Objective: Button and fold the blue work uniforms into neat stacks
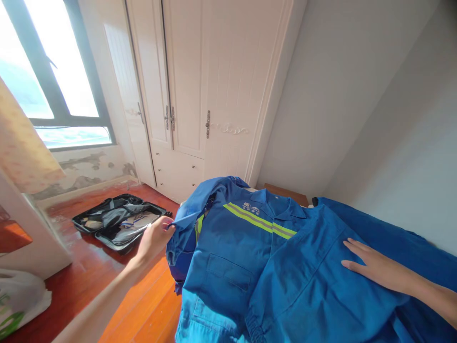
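A blue work jacket (250, 257) with yellow-green reflective stripes lies spread out, collar towards the wardrobe. My left hand (155, 238) is closed on the jacket's left sleeve (183, 224), gripping the cloth at its edge. My right hand (374, 264) lies flat on the right side of the jacket, fingers stretched out and pointing left. More blue cloth (392, 233) lies beneath and behind the jacket on the right.
An open black suitcase (117, 221) with clothes in it lies on the red-orange wooden floor (143, 305). A white wardrobe (200, 95) stands behind, a window (53, 71) at left. A white plastic bag (17, 300) sits at bottom left.
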### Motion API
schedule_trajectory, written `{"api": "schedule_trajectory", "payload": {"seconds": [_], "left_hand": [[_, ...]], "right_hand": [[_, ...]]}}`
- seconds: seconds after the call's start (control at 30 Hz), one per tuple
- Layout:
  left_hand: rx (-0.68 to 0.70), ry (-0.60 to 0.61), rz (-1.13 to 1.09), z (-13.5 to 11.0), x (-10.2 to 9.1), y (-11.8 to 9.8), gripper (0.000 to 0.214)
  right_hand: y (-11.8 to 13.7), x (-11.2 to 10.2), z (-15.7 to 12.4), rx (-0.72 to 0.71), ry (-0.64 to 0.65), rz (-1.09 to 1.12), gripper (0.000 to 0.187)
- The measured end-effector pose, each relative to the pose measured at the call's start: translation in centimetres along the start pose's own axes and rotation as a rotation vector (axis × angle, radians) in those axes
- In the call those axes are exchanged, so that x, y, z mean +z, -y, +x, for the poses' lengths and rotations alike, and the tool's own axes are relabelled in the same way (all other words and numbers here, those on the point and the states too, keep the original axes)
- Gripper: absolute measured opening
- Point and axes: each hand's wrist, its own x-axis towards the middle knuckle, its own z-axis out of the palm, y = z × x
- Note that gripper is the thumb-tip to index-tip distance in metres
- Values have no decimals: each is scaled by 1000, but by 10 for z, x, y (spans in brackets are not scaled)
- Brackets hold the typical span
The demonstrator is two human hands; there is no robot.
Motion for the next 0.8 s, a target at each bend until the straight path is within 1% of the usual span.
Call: {"api": "schedule_trajectory", "payload": {"seconds": [0.07, 0.1, 0.13, 0.17, 0.2, 0.27, 0.3, 0.37, 0.4, 0.47, 0.53, 0.6, 0.67, 0.7, 0.73, 0.8], "left_hand": [[-94, 51, -370, 19, -35, -10, 35], [-138, 53, -512, 28, -53, -18, 45], [-162, 63, -613, 37, -69, -27, 54], [-156, 60, -676, 46, -85, -38, 60], [-124, 47, -707, 53, -98, -51, 64], [-8, 36, -737, 66, -118, -81, 66], [39, 53, -746, 72, -125, -98, 66], [143, 81, -757, 80, -129, -134, 63], [208, 97, -768, 83, -127, -153, 60], [339, 152, -787, 86, -117, -192, 52], [408, 224, -815, 84, -97, -230, 44], [477, 372, -835, 78, -70, -265, 37], [517, 517, -854, 66, -38, -292, 30], [527, 562, -852, 59, -22, -303, 26], [531, 592, -848, 51, -7, -311, 24], [521, 623, -845, 35, 18, -318, 20]], "right_hand": [[3, -3, 3, -11, -12, 0, 66], [8, -5, 5, -29, -37, 11, 65], [14, -7, 7, -52, -79, 31, 62], [24, -10, 9, -79, -126, 57, 60], [36, -14, 11, -112, -172, 88, 58], [67, -22, 12, -183, -241, 150, 56], [85, -26, 12, -224, -264, 186, 56], [124, -36, 8, -315, -306, 285, 56], [145, -41, 5, -365, -312, 357, 57], [184, -53, -1, -451, -308, 547, 64], [217, -67, -8, -518, -331, 766, 74], [240, -83, -13, -532, -338, 959, 91], [251, -97, -17, -485, -297, 1094, 110], [252, -101, -18, -447, -256, 1133, 117], [250, -103, -19, -404, -211, 1156, 122], [241, -101, -22, -315, -137, 1187, 121]]}}
